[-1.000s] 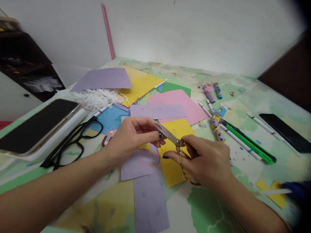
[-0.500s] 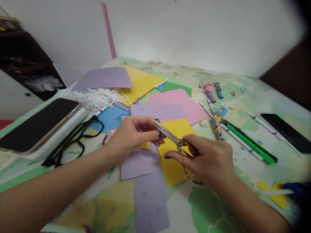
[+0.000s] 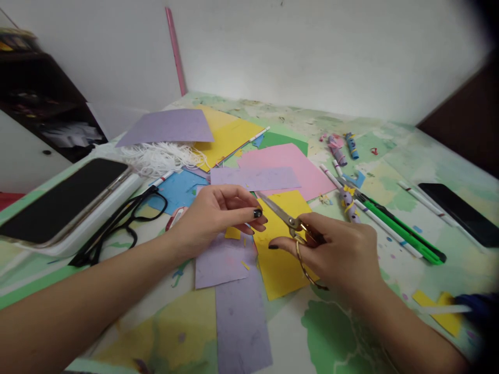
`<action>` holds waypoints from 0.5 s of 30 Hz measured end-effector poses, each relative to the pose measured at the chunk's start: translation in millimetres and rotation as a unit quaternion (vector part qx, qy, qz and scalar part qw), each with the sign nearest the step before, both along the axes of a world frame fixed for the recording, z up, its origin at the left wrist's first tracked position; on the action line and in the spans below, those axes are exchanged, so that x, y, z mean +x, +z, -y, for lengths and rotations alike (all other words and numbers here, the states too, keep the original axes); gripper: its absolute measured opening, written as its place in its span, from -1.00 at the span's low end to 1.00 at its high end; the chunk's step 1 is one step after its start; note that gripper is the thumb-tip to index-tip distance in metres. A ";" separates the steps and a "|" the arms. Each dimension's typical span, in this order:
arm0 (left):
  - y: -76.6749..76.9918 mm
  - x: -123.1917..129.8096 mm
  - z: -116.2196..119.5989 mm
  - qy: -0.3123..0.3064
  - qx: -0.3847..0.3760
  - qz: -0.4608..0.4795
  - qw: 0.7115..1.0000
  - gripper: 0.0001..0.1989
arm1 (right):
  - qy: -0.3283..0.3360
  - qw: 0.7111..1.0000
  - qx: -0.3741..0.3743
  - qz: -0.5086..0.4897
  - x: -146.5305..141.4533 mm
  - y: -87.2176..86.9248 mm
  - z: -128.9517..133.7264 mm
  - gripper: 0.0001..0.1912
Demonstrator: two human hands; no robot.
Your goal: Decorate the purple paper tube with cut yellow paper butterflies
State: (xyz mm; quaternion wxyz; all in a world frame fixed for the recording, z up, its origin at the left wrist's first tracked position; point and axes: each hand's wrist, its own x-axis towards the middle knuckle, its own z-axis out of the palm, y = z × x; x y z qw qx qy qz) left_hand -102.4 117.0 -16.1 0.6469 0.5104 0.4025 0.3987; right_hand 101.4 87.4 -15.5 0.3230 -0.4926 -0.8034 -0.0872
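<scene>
My right hand (image 3: 337, 246) grips a pair of scissors (image 3: 287, 218) by the handles, the blades pointing up and left. The blades look nearly closed, their tips close to my left fingertips. My left hand (image 3: 226, 210) is curled with thumb and fingers pinched together; whatever is between them is hidden or too small to make out. Beneath the hands lie a yellow paper sheet (image 3: 278, 270) and a lilac paper piece (image 3: 220, 267), with small yellow scraps (image 3: 245, 265) on the lilac one. A longer lilac strip (image 3: 244, 332) extends toward me.
Black glasses (image 3: 127, 231) and a phone on a white box (image 3: 134, 184) are at left, white yarn (image 3: 159, 158) behind. A pink sheet (image 3: 280, 161) lies beyond my hands. To the right are a green cutter (image 3: 405, 231), small rolled paper figures (image 3: 337, 149) and a black phone (image 3: 460, 213).
The scissors and my right hand have shifted slightly right and down, so the blade tips have drawn away from my left fingers. My left hand stays almost in place.
</scene>
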 end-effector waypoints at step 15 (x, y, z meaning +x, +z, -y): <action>4.6 4.9 4.3 -0.016 -0.009 0.022 1.000 -0.91 | 0.024 0.998 -0.050 -0.034 -6.0 -8.8 2.7 -0.51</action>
